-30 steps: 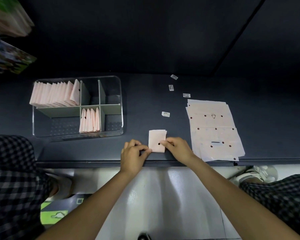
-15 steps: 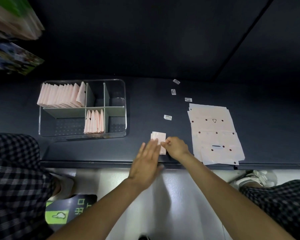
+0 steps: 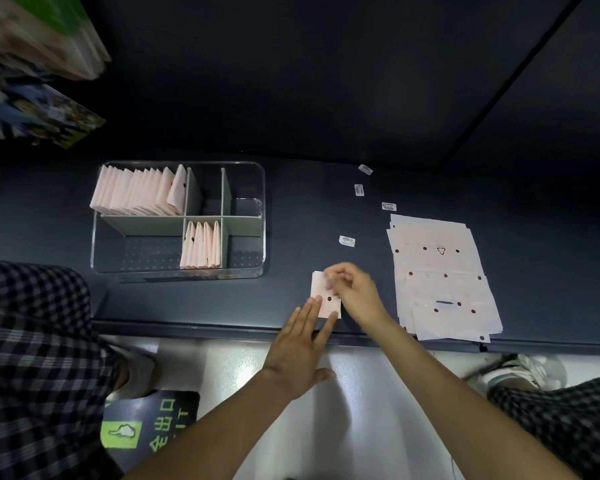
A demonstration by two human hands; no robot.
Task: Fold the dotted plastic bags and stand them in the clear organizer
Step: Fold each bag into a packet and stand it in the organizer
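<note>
Nearest to us, our left hand (image 3: 300,348) lies flat with its fingers (image 3: 317,317) straight, their tips pressing the near edge of the folded bag (image 3: 323,299); half a second ago that hand covered most of the bag, and it has since drawn back toward the bench (image 3: 187,306) edge. Our right hand (image 3: 355,292) has shifted too: its curled fingers now pinch the bag's far right part, where before they held its right edge lower down. The folded bag (one dark dot showing on top) sits on the bench near its front edge, to the right of the clear organizer (image 3: 262,216) and apart from it.

Right of the folded bag lies the stack of flat dotted bags (image 3: 440,271), unchanged. Beyond the bag, four small labels (image 3: 347,241) lie scattered on the bench.

In the clear organizer, a short row of folded bags (image 3: 201,245) stands upright in the near middle compartment, and a long row of folded bags (image 3: 136,192) fills the far left compartment, its last one leaning on the divider. Both rows match the earlier frame. Past the organizer to the left, blurred printed packages (image 3: 39,116) hang in view.
</note>
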